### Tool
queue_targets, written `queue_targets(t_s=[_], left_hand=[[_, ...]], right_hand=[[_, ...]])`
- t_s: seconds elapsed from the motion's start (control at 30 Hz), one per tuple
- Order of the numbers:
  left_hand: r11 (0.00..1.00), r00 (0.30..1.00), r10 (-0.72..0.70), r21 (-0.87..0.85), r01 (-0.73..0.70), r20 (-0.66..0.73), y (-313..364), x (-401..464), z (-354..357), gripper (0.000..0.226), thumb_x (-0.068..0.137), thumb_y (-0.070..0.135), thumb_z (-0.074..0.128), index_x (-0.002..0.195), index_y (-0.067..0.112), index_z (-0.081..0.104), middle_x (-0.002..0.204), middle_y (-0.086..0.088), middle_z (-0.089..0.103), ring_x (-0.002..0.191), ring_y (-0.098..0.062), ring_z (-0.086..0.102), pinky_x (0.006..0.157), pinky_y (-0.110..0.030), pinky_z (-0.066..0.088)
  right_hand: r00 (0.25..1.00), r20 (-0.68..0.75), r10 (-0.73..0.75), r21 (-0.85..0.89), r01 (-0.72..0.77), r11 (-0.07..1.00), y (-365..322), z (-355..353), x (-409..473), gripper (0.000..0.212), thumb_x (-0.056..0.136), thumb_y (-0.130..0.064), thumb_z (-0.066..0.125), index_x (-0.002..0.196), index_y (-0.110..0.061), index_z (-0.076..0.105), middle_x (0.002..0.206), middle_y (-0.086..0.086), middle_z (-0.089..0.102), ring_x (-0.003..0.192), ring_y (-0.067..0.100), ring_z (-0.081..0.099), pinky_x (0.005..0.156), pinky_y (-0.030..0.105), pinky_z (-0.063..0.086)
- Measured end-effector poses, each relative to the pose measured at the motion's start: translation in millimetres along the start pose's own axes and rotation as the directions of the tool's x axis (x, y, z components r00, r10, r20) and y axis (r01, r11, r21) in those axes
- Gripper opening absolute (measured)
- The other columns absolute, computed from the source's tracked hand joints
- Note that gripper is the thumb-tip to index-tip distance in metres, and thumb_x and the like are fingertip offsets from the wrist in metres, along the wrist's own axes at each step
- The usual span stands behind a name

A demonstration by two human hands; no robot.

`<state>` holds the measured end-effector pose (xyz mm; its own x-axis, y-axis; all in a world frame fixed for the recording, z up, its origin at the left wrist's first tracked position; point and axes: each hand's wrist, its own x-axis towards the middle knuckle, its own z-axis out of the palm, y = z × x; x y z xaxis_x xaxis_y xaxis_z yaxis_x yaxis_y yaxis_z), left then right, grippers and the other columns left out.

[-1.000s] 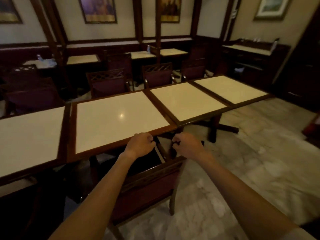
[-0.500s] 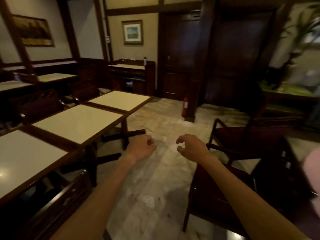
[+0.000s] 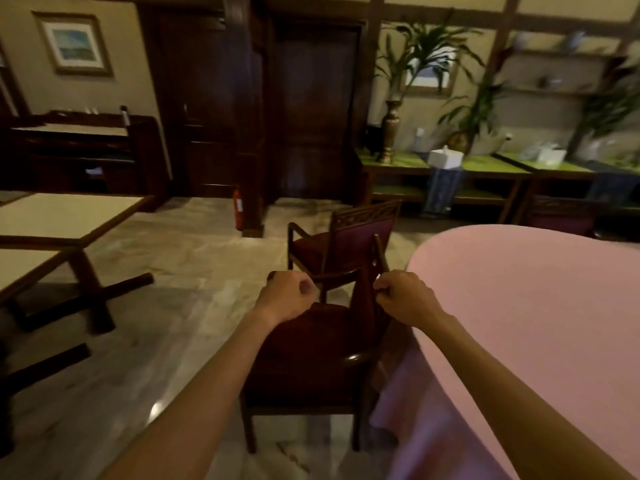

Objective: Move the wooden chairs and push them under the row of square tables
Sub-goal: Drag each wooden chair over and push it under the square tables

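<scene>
The near wooden chair looks rigid and fairly heavy, a solid dark frame with a padded maroon seat, so it will likely slide or lift as one stiff piece rather than flex; the top rail of its back and the curved armrests seem the firmest places to take hold, and the polished wood may be a little slick. It stands at lower centre of the frame, just beside the pink-draped round table on the right, with its back toward that table. A second chair of the same make, with a lattice-topped back, stands just beyond it at centre. The left hand hovers over the near chair's seat with its fingers curled into a loose fist, holding nothing. The right hand is at the top of the chair's back with curled fingers; whether they already pinch the rail cannot be told. The row of square tables, each counter pale-topped with dark wood edging, sits at the left of the frame, well apart from both chairs across bare marble floor.
</scene>
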<state>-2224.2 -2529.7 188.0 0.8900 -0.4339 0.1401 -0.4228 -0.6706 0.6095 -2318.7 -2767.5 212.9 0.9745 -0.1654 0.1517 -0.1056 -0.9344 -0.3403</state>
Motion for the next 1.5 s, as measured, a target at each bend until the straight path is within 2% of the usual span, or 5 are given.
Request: queue_targets(t_s=[0.47, 0.93, 1.13, 1.27, 1.5], left_hand=[[0.996, 0.991, 0.078, -0.045, -0.073, 0.109, 41, 151, 109, 0.019, 0.094, 0.027, 0.068, 0.111, 0.021, 0.071, 0.099, 0.011, 0.066, 0.096, -0.006, 0.062, 0.087, -0.027, 0.052], [0.973, 0.970, -0.167, -0.132, 0.191, 0.175, 40, 295, 228, 0.027, 0.091, 0.038, 0.070, 0.111, 0.020, 0.070, 0.106, 0.006, 0.068, 0.096, -0.006, 0.063, 0.084, -0.027, 0.053], [0.889, 0.885, -0.401, -0.131, 0.438, 0.238, 46, 342, 290, 0.047, 0.085, 0.052, 0.071, 0.121, 0.022, 0.063, 0.104, 0.008, 0.063, 0.099, -0.011, 0.061, 0.089, -0.034, 0.052], [0.811, 0.792, -0.547, -0.063, 0.581, 0.271, 46, 369, 325, 0.061, 0.080, 0.058, 0.072, 0.127, 0.022, 0.058, 0.123, 0.002, 0.063, 0.113, -0.018, 0.060, 0.090, -0.035, 0.048], [0.671, 0.632, -0.722, 0.062, 0.739, 0.282, 42, 382, 373, 0.079, 0.075, 0.058, 0.075, 0.137, 0.017, 0.049, 0.136, -0.006, 0.054, 0.126, -0.028, 0.054, 0.101, -0.044, 0.048]], right_hand=[[0.998, 0.002, 0.056, 0.018, -0.056, 0.998, 135, 3, 116, 0.024, 0.093, -0.025, 0.064, 0.115, -0.020, 0.068, 0.122, 0.001, 0.064, 0.104, 0.018, 0.061, 0.083, 0.033, 0.054], [0.977, 0.197, 0.080, -0.046, -0.072, 0.996, 249, 52, 299, 0.032, 0.091, -0.017, 0.064, 0.123, -0.018, 0.065, 0.132, 0.006, 0.060, 0.117, 0.025, 0.058, 0.093, 0.039, 0.053], [0.928, 0.370, 0.044, -0.109, -0.003, 0.994, 300, 96, 385, 0.045, 0.091, -0.009, 0.062, 0.134, -0.018, 0.056, 0.143, 0.008, 0.048, 0.127, 0.028, 0.051, 0.098, 0.039, 0.050], [0.902, 0.431, -0.030, -0.148, 0.104, 0.983, 323, 124, 427, 0.063, 0.090, -0.006, 0.063, 0.146, -0.020, 0.040, 0.149, 0.009, 0.037, 0.128, 0.031, 0.048, 0.096, 0.038, 0.050], [0.807, 0.546, -0.224, -0.252, 0.413, 0.875, 340, 171, 473, 0.091, 0.086, 0.003, 0.059, 0.157, -0.032, 0.013, 0.166, 0.009, -0.006, 0.146, 0.035, 0.025, 0.085, 0.037, 0.056]])
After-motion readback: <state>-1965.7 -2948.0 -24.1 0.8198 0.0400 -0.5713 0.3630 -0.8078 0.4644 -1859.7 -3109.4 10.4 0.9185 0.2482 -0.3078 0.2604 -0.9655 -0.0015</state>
